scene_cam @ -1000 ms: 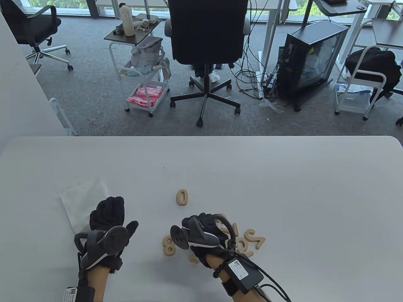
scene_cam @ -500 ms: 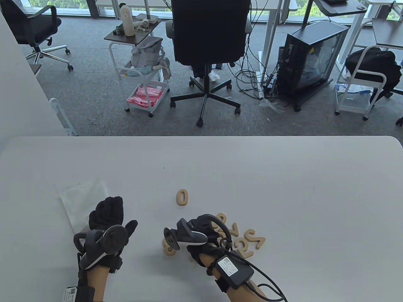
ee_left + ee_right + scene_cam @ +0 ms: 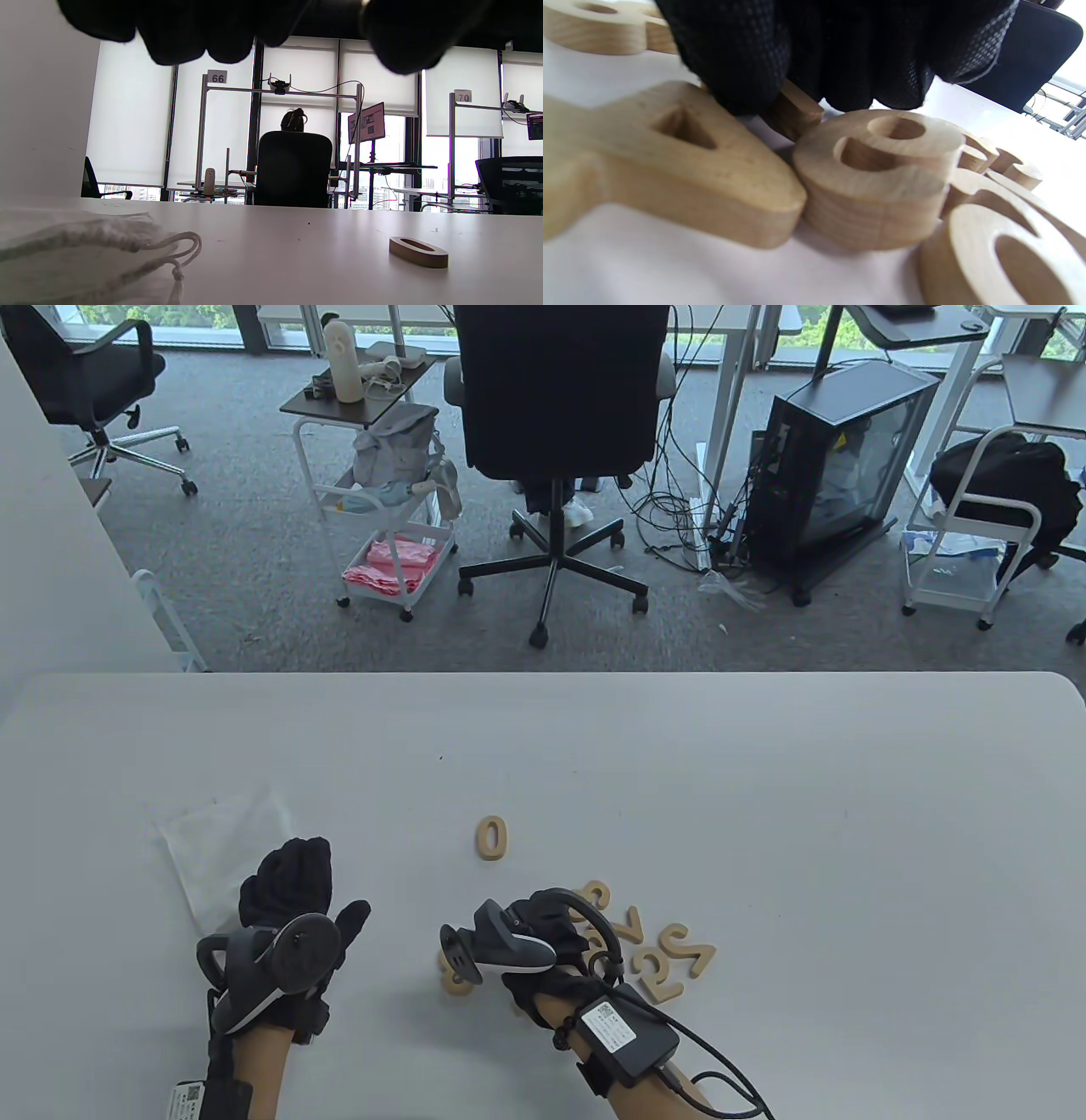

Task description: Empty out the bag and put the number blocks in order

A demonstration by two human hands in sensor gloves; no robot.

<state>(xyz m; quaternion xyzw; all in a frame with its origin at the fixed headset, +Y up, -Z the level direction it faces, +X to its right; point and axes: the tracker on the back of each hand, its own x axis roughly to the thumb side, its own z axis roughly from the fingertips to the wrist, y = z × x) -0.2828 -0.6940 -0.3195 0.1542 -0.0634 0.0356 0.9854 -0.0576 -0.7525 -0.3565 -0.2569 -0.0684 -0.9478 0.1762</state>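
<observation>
Reaching into the pile of wooden number blocks (image 3: 653, 950), the right hand (image 3: 543, 954) pinches a small block (image 3: 791, 108) with curled fingers (image 3: 734, 55). Palm down, the left hand (image 3: 288, 891) rests on the white drawstring bag (image 3: 216, 844), fingers extended. Block 0 (image 3: 491, 838) lies apart, farther back.

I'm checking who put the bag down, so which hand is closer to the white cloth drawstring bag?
Left. The left hand sits at the white cloth drawstring bag's near right corner, fingers overlapping its edge. The right hand is far to its right, over the wooden number blocks.
</observation>
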